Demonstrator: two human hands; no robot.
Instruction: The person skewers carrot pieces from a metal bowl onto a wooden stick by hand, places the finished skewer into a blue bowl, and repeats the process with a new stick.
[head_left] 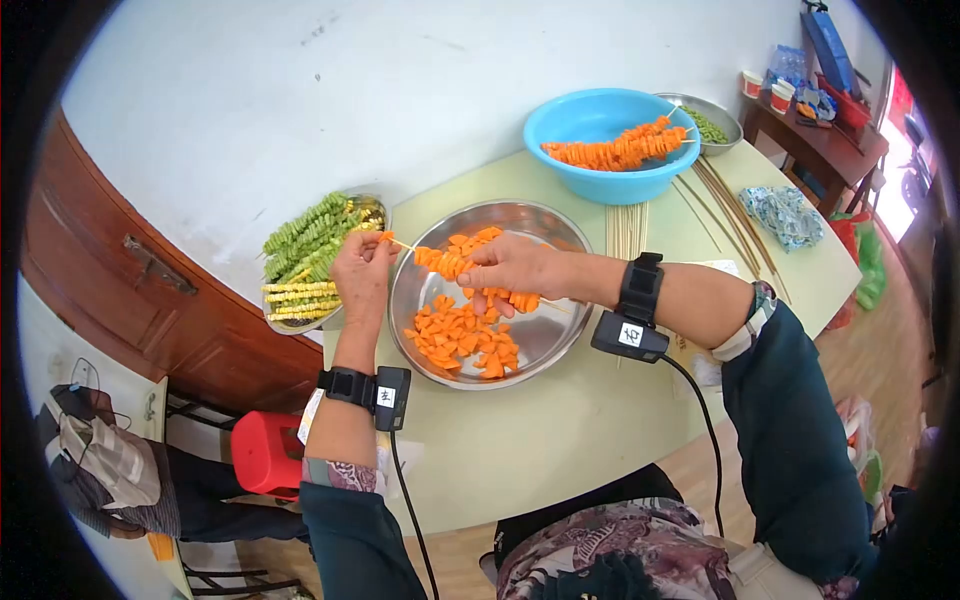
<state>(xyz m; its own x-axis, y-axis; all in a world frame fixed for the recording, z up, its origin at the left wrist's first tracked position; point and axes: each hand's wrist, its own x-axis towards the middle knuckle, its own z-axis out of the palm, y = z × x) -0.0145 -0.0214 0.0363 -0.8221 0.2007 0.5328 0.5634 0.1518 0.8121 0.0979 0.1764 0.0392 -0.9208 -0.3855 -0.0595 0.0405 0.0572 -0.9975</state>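
My right hand (515, 268) is closed around a skewer of carrot slices (445, 262), held tilted over a wide steel basin (570, 340). The skewer's bare pale end points up and left toward my left hand (362, 272). There, the fingertips pinch a carrot slice (387, 236) right at the stick's tip, beside the basin's left rim. Loose cut carrot pieces (455, 335) lie in the basin below both hands, with more of them near its far side. Part of the threaded row is hidden behind my right fingers.
A tray (305, 325) of green and yellow vegetable skewers stands left. Behind are a blue basin (612, 185) with carrot skewers, a steel bowl (735, 125) of green pieces and bare bamboo sticks (626, 230). Crumpled patterned cloth (785, 217) lies right; a red stool (265, 452) stands lower left.
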